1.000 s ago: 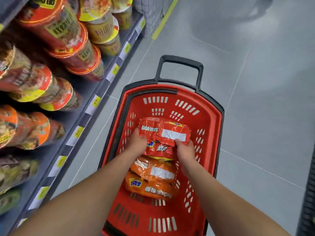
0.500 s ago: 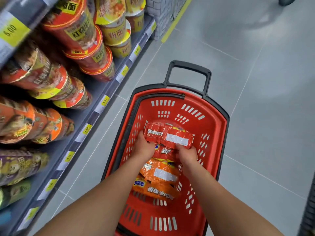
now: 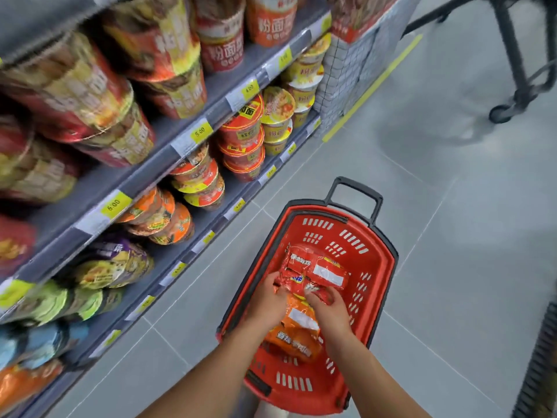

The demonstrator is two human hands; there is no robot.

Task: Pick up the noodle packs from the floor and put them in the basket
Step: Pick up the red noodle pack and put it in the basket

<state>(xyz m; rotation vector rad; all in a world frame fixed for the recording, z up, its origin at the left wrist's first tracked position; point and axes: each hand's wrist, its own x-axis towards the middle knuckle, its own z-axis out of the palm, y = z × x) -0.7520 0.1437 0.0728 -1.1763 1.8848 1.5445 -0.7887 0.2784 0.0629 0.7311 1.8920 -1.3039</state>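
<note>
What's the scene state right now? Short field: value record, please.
setting: shop aisle, grey tile floor
basket: red basket on the floor, black handle up
contents: red noodle packs at the far end, orange noodle packs nearer
left hand: on the red packs' near edge
right hand: likewise
left side: shelves of cup noodles

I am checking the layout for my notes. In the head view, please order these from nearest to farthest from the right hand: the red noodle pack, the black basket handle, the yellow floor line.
From the right hand:
1. Red noodle pack: in the basket, touching the fingers.
2. Black basket handle: at the basket's far end.
3. Yellow floor line: far up the aisle, beside the shelving.
</note>
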